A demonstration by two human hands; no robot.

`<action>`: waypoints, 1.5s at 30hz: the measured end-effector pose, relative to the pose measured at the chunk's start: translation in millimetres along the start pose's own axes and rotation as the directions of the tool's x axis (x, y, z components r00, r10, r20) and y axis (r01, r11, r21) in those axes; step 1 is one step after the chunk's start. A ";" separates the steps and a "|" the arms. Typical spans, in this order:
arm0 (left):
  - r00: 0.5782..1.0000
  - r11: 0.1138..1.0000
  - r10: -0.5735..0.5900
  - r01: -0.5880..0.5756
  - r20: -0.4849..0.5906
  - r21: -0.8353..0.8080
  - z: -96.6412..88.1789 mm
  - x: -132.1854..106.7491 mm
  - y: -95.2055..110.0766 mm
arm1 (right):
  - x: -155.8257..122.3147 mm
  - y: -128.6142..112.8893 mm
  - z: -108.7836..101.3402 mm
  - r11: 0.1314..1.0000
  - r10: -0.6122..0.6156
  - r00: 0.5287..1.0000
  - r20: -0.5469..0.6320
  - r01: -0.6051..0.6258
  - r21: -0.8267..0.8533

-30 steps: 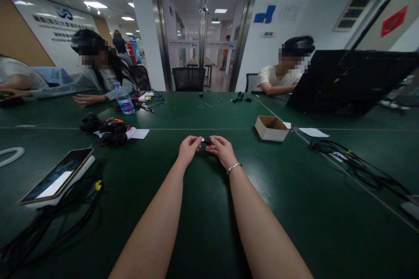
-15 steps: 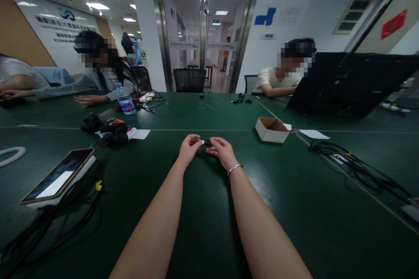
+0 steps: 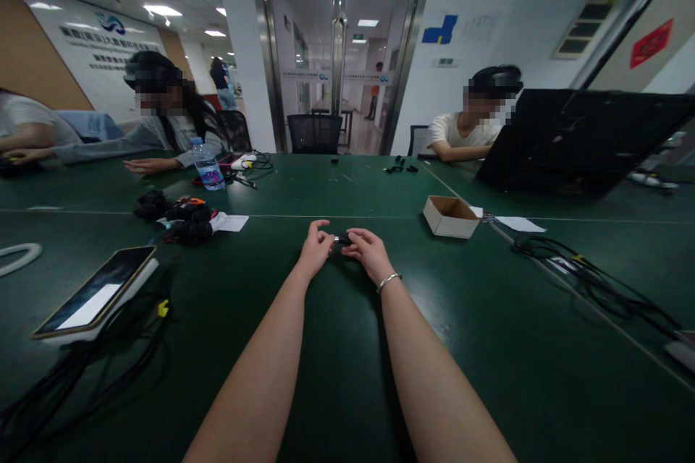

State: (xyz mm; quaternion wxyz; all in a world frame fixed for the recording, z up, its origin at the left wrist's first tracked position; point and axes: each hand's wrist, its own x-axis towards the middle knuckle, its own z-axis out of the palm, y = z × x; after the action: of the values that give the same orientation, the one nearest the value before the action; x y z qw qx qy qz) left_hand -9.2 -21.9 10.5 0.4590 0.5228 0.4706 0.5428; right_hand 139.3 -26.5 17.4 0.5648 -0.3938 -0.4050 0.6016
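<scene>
Both of my arms reach out over the dark green table (image 3: 337, 347). My left hand (image 3: 315, 249) and my right hand (image 3: 367, 249) meet at mid-table and pinch a small black part with a metal end (image 3: 342, 239) between their fingertips. The index finger of my left hand is lifted a little. On my right wrist sits a silver bracelet (image 3: 387, 279). The part is too small to name.
An open cardboard box (image 3: 450, 215) stands to the right, with paper slips and black cables (image 3: 591, 278) beyond it. At the left lie a tablet (image 3: 95, 291), a cable tangle, black parts (image 3: 182, 221) and a water bottle (image 3: 207, 165). Other people sit at the far side.
My hands stay together on the small part. The left index finger has lifted slightly, and the view has shifted a little.
</scene>
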 end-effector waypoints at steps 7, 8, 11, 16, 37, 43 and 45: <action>1.000 0.999 -0.027 0.027 0.000 0.019 0.0 -1.1 2.1 | -1.2 -1.2 0.5 1.000 -0.004 1.000 0.002 0.004 -0.006; 1.000 1.000 -0.031 0.031 0.001 0.005 0.4 -1.6 3.3 | -1.3 -1.3 0.4 1.000 -0.005 1.000 0.002 0.005 -0.005; 0.997 0.997 -0.074 0.074 0.001 -0.006 1.0 -3.3 6.6 | -1.6 -1.6 0.1 1.000 -0.001 1.000 0.003 0.001 -0.005; 1.000 0.998 -0.020 0.021 -0.018 0.056 1.5 -4.7 7.3 | -2.2 -2.0 -0.1 1.000 -0.014 1.000 0.014 0.014 -0.009; 0.997 0.994 0.002 -0.010 0.075 0.106 0.8 -3.1 0.2 | -1.6 -0.5 -0.1 1.000 -0.028 0.999 0.025 0.029 -0.013; 0.996 0.995 0.039 -0.046 0.080 0.086 1.1 -5.1 3.9 | -2.3 -0.7 0.3 0.999 -0.029 0.999 0.026 0.030 -0.012; 0.995 0.998 0.012 -0.019 0.101 0.065 1.7 -5.8 5.8 | -2.5 -1.1 0.5 0.999 -0.028 0.999 0.039 0.028 -0.017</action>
State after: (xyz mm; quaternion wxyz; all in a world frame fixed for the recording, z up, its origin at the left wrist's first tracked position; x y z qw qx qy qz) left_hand -7.4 -28.4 15.5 0.4604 0.5677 0.4604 0.5037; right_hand 139.4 -29.0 18.6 0.5618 -0.3814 -0.4266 0.5975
